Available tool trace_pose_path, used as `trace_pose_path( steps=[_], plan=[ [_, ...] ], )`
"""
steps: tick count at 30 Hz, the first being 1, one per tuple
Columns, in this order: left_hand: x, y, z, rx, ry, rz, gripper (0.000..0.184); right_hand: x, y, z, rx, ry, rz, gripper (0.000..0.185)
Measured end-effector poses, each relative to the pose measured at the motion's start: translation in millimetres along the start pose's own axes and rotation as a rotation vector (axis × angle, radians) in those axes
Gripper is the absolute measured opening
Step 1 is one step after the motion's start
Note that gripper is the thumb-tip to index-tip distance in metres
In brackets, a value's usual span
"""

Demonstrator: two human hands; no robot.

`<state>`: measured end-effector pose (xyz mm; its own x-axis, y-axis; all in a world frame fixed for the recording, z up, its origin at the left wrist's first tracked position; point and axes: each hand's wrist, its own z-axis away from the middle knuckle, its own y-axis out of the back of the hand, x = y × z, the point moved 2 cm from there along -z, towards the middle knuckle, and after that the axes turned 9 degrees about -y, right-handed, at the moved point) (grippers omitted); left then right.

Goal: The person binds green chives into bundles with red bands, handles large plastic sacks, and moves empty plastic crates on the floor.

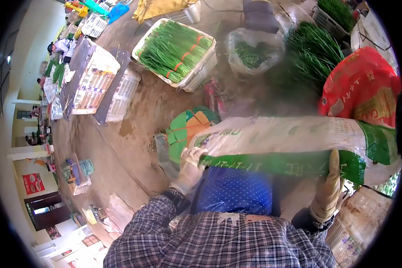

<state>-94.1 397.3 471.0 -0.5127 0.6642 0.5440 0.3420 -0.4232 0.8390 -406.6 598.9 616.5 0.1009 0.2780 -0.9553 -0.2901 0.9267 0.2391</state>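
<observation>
A long white and green printed sack (pixel 281 138) lies across the front of the body, above a blue dotted cloth (pixel 234 190) on the lap. My left hand (pixel 192 167), in a pale glove, grips the sack's left end with its fingers bent over the edge. At the sack's right part, my right hand (pixel 330 190), also gloved, holds the near edge with one finger or thumb laid along the green band; its other fingers are hidden. A green and orange bundle (pixel 187 129) sits just beyond my left hand.
Beyond the sack stand a white crate of banded green stalks (pixel 205 73), a clear bag of greens (pixel 254 49) and loose long greens (pixel 315 53). A red sack (pixel 362 85) is at the right. Stacked crates (pixel 94 80) stand left; people work far off at the upper left.
</observation>
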Motion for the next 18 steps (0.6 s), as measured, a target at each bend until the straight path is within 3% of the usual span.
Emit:
trace_pose_path(
  steps=[1, 7, 11, 15, 18],
  plan=[
    [-7.6, 3.8, -7.7, 0.041, -0.014, -0.052, 0.034, -5.0, -0.8, -8.6, -0.060, 0.020, 0.029, 0.021],
    [-34.6, 51.3, -28.8, 0.266, 0.098, -0.272, 0.032, -41.4, -36.1, -34.8, -0.232, 0.225, 0.097, 0.025],
    [-80.1, 68.3, -21.2, 0.378, 0.218, -0.323, 0.023, -50.1, -72.9, -57.5, -0.221, 0.322, 0.142, 0.030],
    [-118.3, 72.8, -29.0, 0.584, 0.386, 0.049, 0.016, -60.2, -107.1, -73.3, -0.221, 0.415, 0.187, 0.037],
    [-142.4, 72.6, -43.1, 0.913, 0.345, 0.648, 0.014, -67.2, -119.3, -86.6, -0.180, 0.502, 0.242, 0.043]
  ],
)
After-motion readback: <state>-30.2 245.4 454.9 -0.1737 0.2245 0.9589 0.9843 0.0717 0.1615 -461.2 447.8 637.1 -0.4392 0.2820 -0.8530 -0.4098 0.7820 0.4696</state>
